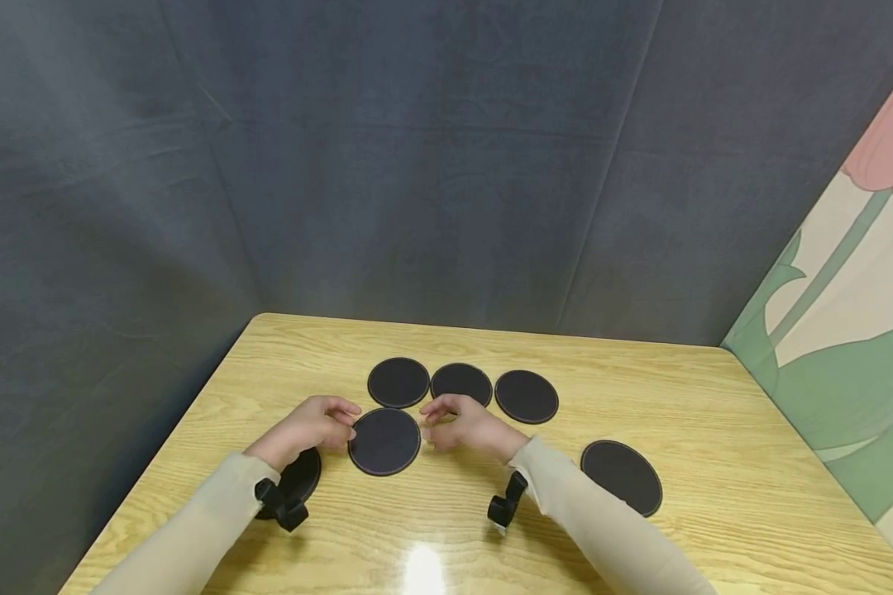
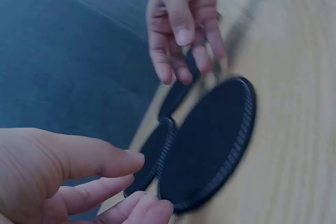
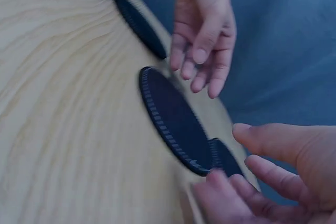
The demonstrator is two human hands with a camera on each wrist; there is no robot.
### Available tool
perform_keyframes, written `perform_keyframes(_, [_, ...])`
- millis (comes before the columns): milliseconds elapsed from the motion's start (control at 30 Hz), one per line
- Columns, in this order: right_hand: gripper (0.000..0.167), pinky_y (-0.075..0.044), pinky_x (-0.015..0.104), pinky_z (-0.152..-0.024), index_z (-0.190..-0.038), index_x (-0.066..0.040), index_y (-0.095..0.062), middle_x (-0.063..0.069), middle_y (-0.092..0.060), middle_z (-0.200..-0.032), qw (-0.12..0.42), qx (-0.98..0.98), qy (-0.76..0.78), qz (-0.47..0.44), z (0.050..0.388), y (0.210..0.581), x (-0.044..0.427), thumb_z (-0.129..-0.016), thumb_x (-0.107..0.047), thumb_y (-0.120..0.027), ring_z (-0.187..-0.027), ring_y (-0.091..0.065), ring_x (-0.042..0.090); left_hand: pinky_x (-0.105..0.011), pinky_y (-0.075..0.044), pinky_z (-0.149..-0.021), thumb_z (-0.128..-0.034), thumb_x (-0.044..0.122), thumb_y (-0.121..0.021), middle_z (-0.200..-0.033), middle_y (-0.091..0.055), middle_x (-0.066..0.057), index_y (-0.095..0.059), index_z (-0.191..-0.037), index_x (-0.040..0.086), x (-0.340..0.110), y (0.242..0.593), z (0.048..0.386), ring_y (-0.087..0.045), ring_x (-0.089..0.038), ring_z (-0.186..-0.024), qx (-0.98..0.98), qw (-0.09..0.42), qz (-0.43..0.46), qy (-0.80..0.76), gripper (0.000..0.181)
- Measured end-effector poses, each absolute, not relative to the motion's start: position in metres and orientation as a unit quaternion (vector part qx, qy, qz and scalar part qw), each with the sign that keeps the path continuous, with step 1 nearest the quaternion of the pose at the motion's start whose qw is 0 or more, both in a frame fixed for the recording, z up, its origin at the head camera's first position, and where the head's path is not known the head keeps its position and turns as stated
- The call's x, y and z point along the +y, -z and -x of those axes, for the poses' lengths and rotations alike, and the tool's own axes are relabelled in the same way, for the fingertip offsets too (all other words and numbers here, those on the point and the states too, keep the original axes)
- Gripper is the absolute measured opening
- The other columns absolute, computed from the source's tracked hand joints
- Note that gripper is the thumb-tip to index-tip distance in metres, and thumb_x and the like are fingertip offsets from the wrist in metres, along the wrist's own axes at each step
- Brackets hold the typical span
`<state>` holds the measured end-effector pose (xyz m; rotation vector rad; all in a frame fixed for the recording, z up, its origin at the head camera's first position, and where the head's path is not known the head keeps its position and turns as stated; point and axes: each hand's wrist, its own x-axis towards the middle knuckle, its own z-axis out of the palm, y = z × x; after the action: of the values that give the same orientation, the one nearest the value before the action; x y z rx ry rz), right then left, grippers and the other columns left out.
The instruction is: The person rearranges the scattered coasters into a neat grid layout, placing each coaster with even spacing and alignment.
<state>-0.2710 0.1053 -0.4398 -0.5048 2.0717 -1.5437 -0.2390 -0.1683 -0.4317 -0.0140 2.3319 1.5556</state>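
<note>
Lying flat, a round black disc point(image 1: 384, 442) sits between two relaxed, loosely spread hands point(image 1: 315, 426) point(image 1: 467, 426).

Indoor workspace, exact kind unclear, dark drapes point(image 1: 417, 182), flower-patterned panel point(image 1: 848, 388), wood-grain table point(image 1: 744, 471)

And there's the middle disc point(image 1: 384, 442) on the table point(image 1: 722, 421), between left hand point(image 1: 314, 427) and right hand point(image 1: 467, 425), three discs point(image 1: 461, 379) behind.
</note>
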Motion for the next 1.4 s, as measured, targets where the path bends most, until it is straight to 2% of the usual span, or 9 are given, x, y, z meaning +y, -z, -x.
perform_keyframes(100, [0.043, -0.057, 0.033, -0.079, -0.126, 0.009, -0.053, 0.021, -0.056, -0.114, 0.235, 0.77, 0.56, 0.193, 0.272, 0.431, 0.113, -0.088, -0.006, -0.066, -0.088, -0.062, 0.019, -0.031, -0.057, -0.079, -0.0823, -0.001, -0.063, -0.109, -0.056, -0.019, -0.054, -0.126, -0.008, -0.168, 0.426, 0.24, -0.065, -0.019, -0.089, 0.805, 0.177, -0.02, -0.566, 0.045])
perform_keyframes(333, [0.048, -0.051, 0.047, -0.095, -0.134, 0.008, -0.048, 0.029, -0.049, -0.129, 0.23, 0.753, 0.586, 0.191, 0.27, 0.41, 0.126, -0.091, -0.008, -0.064, -0.104, -0.061, 0.023, -0.036, -0.056, -0.086, -0.0866, 0.003, -0.065, -0.11, -0.056, -0.017, -0.052, -0.13, -0.01, -0.158, 0.419, 0.244, -0.064, -0.016, -0.091, 0.779, 0.217, -0.075, -0.583, 0.047])
perform_keyframes(500, [0.049, -0.054, 0.038, -0.093, -0.135, 0.008, -0.048, 0.03, -0.05, -0.13, 0.212, 0.757, 0.587, 0.193, 0.266, 0.403, 0.137, -0.092, -0.009, -0.064, -0.103, -0.062, 0.017, -0.039, -0.055, -0.088, -0.0883, 0.003, -0.064, -0.114, -0.057, -0.019, -0.051, -0.13, -0.009, -0.148, 0.416, 0.246, -0.064, -0.017, -0.095, 0.773, 0.242, -0.095, -0.579, 0.046])
perform_keyframes(733, [0.047, -0.055, 0.035, -0.091, -0.134, 0.007, -0.049, 0.031, -0.049, -0.131, 0.192, 0.761, 0.589, 0.19, 0.259, 0.397, 0.153, -0.092, -0.011, -0.064, -0.111, -0.059, 0.035, -0.037, -0.056, -0.086, -0.0906, 0.004, -0.062, -0.116, -0.058, -0.021, -0.052, -0.131, -0.008, -0.13, 0.409, 0.253, -0.064, -0.019, -0.097, 0.778, 0.256, -0.118, -0.561, 0.043])
perform_keyframes(867, [0.046, -0.055, 0.035, -0.091, -0.133, 0.005, -0.05, 0.029, -0.05, -0.131, 0.181, 0.765, 0.589, 0.185, 0.255, 0.395, 0.165, -0.093, -0.013, -0.064, -0.112, -0.058, 0.033, -0.037, -0.056, -0.086, -0.0911, 0.006, -0.063, -0.116, -0.058, -0.022, -0.051, -0.131, -0.008, -0.118, 0.402, 0.256, -0.065, -0.019, -0.096, 0.779, 0.258, -0.133, -0.555, 0.044])
perform_keyframes(1033, [0.042, -0.055, 0.033, -0.09, -0.131, 0.003, -0.052, 0.03, -0.049, -0.132, 0.172, 0.763, 0.595, 0.182, 0.249, 0.395, 0.182, -0.093, -0.012, -0.063, -0.115, -0.056, 0.037, -0.036, -0.056, -0.085, -0.0897, 0.009, -0.065, -0.117, -0.058, -0.022, -0.057, -0.128, -0.002, -0.1, 0.391, 0.259, -0.063, -0.032, -0.104, 0.779, 0.257, -0.15, -0.552, 0.04])
perform_keyframes(1200, [0.047, -0.054, 0.035, -0.092, -0.132, 0.008, -0.048, 0.032, -0.047, -0.133, 0.165, 0.766, 0.596, 0.174, 0.242, 0.396, 0.2, -0.093, -0.014, -0.064, -0.115, -0.058, 0.031, -0.035, -0.056, -0.084, -0.0885, 0.011, -0.067, -0.114, -0.061, -0.015, -0.06, -0.125, 0.003, -0.083, 0.382, 0.264, -0.063, -0.023, -0.098, 0.781, 0.254, -0.166, -0.546, 0.038])
perform_keyframes(1267, [0.048, -0.053, 0.036, -0.093, -0.133, 0.009, -0.047, 0.033, -0.046, -0.133, 0.162, 0.767, 0.597, 0.169, 0.239, 0.396, 0.207, -0.094, -0.013, -0.063, -0.116, -0.057, 0.033, -0.036, -0.056, -0.085, -0.0888, 0.011, -0.067, -0.115, -0.061, -0.014, -0.061, -0.125, 0.004, -0.076, 0.379, 0.266, -0.063, -0.017, -0.097, 0.781, 0.257, -0.171, -0.543, 0.038])
perform_keyframes(1400, [0.048, -0.053, 0.036, -0.094, -0.133, 0.01, -0.045, 0.033, -0.045, -0.133, 0.155, 0.771, 0.596, 0.163, 0.235, 0.396, 0.219, -0.095, -0.014, -0.062, -0.119, -0.053, 0.042, -0.035, -0.055, -0.087, -0.09, 0.011, -0.067, -0.117, -0.062, -0.011, -0.061, -0.125, 0.006, -0.061, 0.372, 0.27, -0.062, -0.017, -0.101, 0.78, 0.271, -0.175, -0.536, 0.036])
